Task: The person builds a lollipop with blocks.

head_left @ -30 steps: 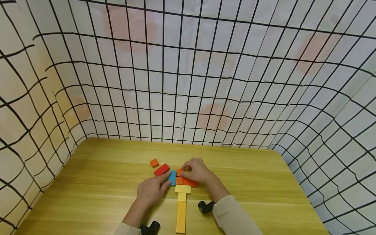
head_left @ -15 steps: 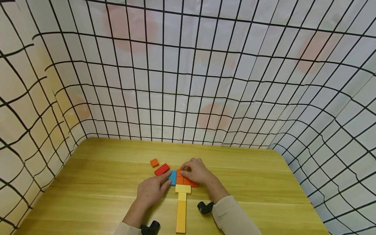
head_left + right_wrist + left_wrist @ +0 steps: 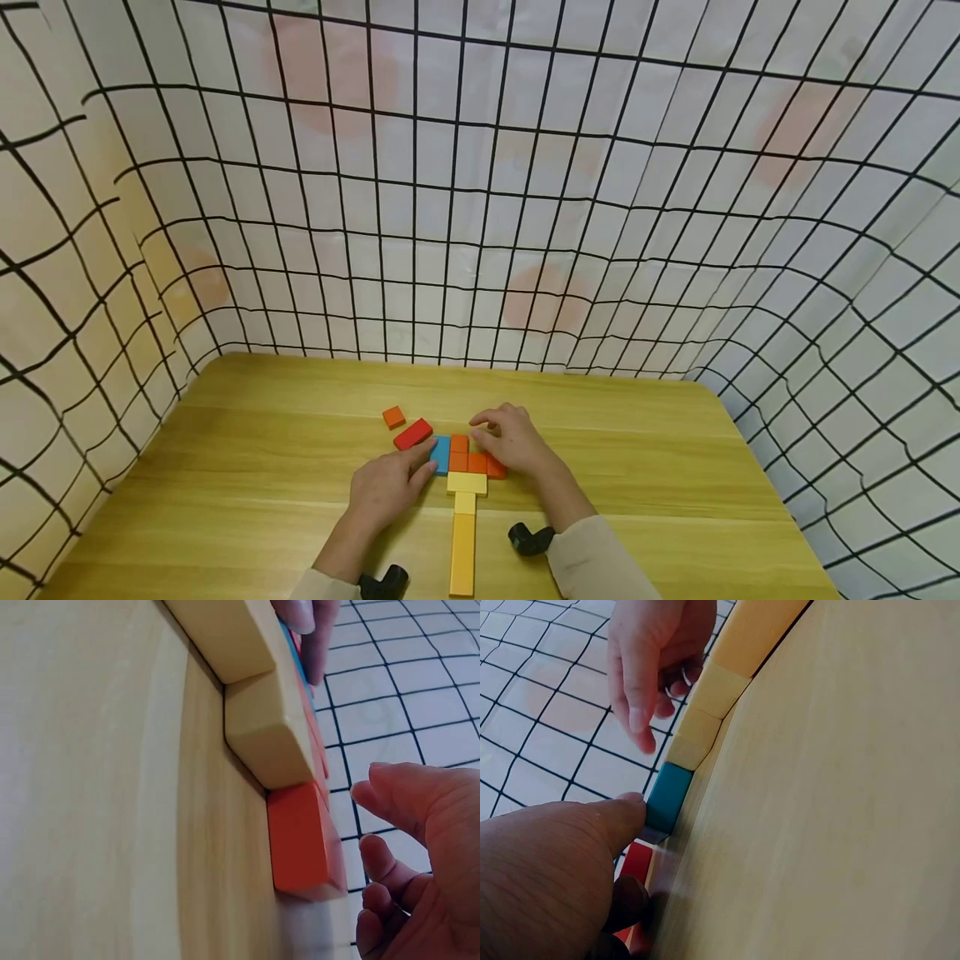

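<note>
A flat blue block (image 3: 443, 454) lies at the left of a row of joined blocks. My left hand (image 3: 386, 489) holds it, thumb and index finger at its left side; in the left wrist view the thumb tip touches the blue block (image 3: 670, 796). Beside it sit several orange blocks (image 3: 459, 462), with a red-orange block (image 3: 495, 467) at the right end. My right hand (image 3: 517, 440) hovers just right of the upper orange block (image 3: 459, 443), fingers loosely bent with nothing between them. Below run pale yellow blocks (image 3: 467, 483) and a long yellow block (image 3: 462, 554).
A loose red block (image 3: 413, 434) lies past the left fingertips, with a small orange square block (image 3: 393, 417) farther up-left. The wooden table (image 3: 637, 467) is bounded by a white cloth wall with black netting (image 3: 480, 208). Black devices (image 3: 531, 540) sit at both wrists.
My right hand has let go of the upper orange block and drawn back a little to the right, baring it and the orange block below. The left hand has stayed at the blue block.
</note>
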`<state>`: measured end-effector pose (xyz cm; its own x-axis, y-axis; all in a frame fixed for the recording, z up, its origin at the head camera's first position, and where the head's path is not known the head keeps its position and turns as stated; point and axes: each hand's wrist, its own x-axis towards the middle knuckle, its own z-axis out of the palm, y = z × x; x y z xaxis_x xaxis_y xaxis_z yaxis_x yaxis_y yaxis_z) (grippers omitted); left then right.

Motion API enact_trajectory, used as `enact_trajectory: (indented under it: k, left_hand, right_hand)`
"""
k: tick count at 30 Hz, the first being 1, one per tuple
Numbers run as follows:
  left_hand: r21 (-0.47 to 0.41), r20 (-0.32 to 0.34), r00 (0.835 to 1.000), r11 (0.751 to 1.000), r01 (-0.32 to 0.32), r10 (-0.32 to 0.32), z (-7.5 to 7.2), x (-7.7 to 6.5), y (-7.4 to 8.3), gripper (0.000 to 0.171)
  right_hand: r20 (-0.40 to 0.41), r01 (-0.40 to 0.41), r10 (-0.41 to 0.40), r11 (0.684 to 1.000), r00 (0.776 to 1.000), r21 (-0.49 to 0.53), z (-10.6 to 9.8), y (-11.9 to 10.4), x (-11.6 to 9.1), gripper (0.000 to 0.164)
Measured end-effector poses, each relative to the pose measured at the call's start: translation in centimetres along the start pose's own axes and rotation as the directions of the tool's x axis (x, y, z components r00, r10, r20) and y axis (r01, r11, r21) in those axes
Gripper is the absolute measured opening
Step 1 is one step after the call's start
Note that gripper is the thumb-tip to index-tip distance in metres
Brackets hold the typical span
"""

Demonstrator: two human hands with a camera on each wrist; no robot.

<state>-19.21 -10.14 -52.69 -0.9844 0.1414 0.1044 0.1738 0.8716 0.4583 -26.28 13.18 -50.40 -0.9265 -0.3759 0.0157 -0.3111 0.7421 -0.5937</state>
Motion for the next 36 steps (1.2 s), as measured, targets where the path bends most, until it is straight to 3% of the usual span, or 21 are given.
enact_trajectory:
  k: [12, 22, 36]
  left_hand:
    - [0.001, -0.027, 1.000, 1.000, -0.002, 0.002, 0.4, -0.1, 0.0, 0.043]
    - [0.015, -0.015, 1.000, 1.000, 0.006, -0.005, 0.3, -0.2, 0.2, 0.044]
    - [-0.026, -0.008, 1.000, 1.000, 0.016, -0.016, 0.0, -0.4, 0.2, 0.047]
  right_hand:
    - [-0.059, -0.102, 0.110, 0.987, 0.992, 0.127, -1.0, 1.9, -3.0, 0.032]
    - [0.005, -0.113, 0.115, 0.971, 0.993, 0.211, -0.4, 3.3, -4.5, 0.050]
    - [-0.026, -0.095, 0.100, 0.983, 0.995, 0.158, 0.0, 3.3, -5.0, 0.049]
